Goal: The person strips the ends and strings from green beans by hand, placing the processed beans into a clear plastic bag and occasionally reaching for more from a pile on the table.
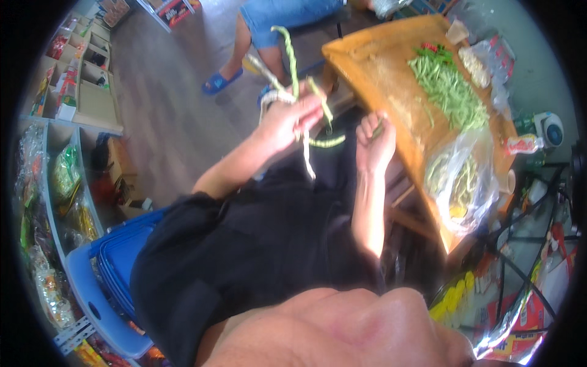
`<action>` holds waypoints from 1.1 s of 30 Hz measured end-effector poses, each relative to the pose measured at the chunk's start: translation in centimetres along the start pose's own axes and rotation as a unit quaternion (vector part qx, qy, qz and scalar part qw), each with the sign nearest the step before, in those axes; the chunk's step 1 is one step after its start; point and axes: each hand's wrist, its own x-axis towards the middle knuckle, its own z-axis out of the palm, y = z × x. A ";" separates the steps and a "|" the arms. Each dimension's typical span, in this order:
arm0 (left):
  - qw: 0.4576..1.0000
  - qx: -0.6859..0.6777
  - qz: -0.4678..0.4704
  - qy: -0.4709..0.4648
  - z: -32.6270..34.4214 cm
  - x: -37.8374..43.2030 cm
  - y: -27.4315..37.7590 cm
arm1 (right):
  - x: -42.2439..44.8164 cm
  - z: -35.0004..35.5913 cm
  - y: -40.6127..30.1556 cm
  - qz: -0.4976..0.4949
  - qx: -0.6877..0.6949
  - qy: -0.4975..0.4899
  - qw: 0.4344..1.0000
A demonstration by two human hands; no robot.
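Observation:
My left hand [291, 112] grips several long beans, some pale and whitish. A green bean [290, 55] from this bunch sticks up, and other ends hang below the fingers. A short bean piece [321, 98] lies across the thumb and fingertips. To its right, my right hand [376, 137] is curled around a small green piece [378, 130], mostly hidden by the fingers. This hand is by the near edge of a wooden table [380, 69]. On the table are a heap of broken green bean pieces [449, 89] and a clear plastic bag [463, 183] with long beans inside.
Red and green peppers [433, 50] lie at the heap's far end, beside pale pieces [474, 66] on plastic. A bottle [523, 143] and a cup [506, 181] stand along the wall side. Blue stacked stools [114, 275] and shelves of packets [69, 183] are on my left. Another person [275, 27] is beyond.

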 end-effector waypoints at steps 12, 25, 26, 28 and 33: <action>0.997 0.033 -0.046 -0.045 -0.9 0.4 -1.3 | -2.1 1.5 1.1 0.024 -0.364 -0.191 0.911; 0.987 0.143 -0.039 -0.064 -0.6 -0.4 -2.8 | -3.2 3.5 1.1 -0.214 -0.465 -0.132 0.849; 0.988 0.130 -0.032 -0.075 -0.8 -0.4 -2.8 | -3.2 3.4 1.2 -0.221 -0.481 -0.131 0.838; 0.989 0.119 -0.039 -0.079 -0.9 -0.5 -2.6 | -3.0 3.0 1.7 -0.236 -0.512 -0.130 0.816; 0.989 -0.071 -0.102 -0.082 -2.8 -0.5 -1.4 | -2.7 2.7 2.3 -0.342 -0.592 -0.157 0.713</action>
